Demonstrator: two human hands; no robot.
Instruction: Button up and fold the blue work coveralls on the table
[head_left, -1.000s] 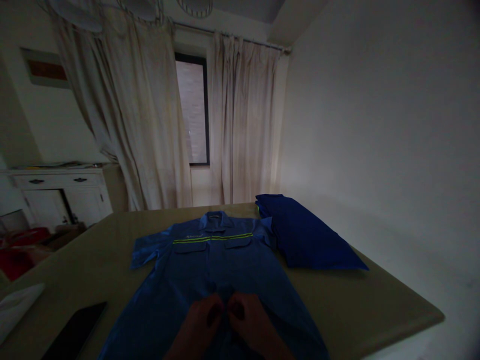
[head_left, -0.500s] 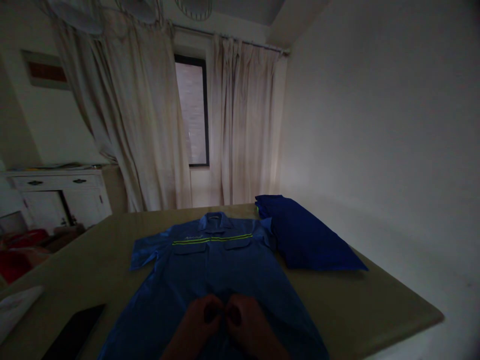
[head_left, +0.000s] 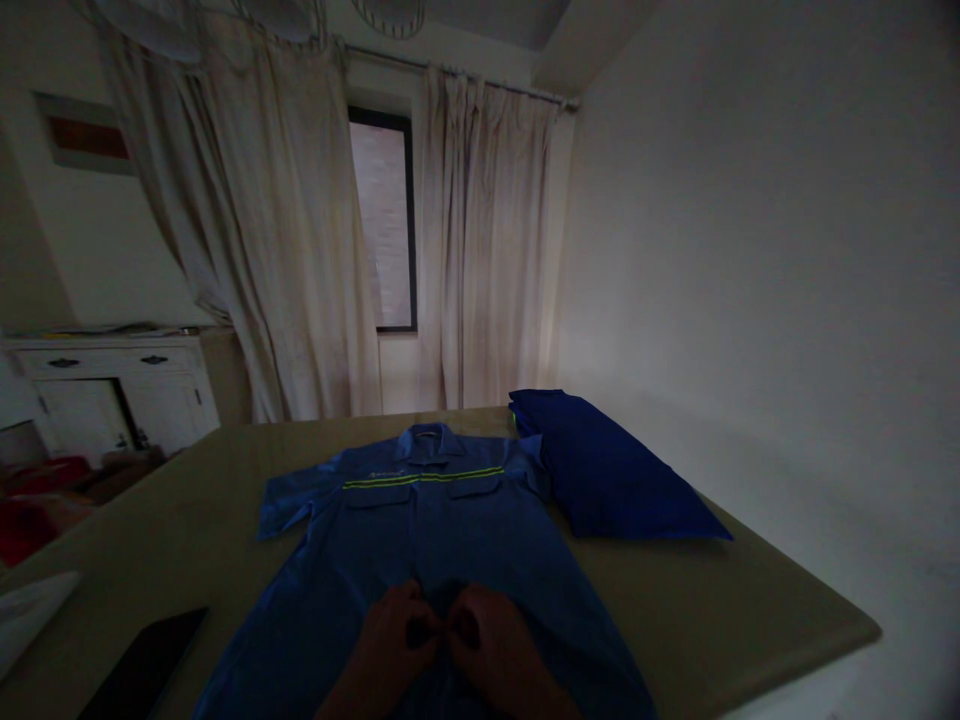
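Observation:
A blue work shirt [head_left: 427, 530] with a yellow-green reflective stripe across the chest lies flat, front up, on the olive table [head_left: 712, 600]. My left hand [head_left: 394, 640] and my right hand [head_left: 491, 645] meet at the shirt's front opening near its lower part. Both have their fingers pinched closed on the cloth there, fingertips almost touching each other. The room is dim and what the fingers hold besides cloth is not clear.
A folded dark blue garment [head_left: 607, 475] lies at the shirt's right. A dark flat slab [head_left: 142, 665] and a white sheet [head_left: 30, 615] lie at the table's near left. Curtains and a window stand behind; a white cabinet [head_left: 112, 385] stands at the left.
Both hands have stayed at the shirt's front opening, with the fingers working slightly closer together. The view has shifted a little.

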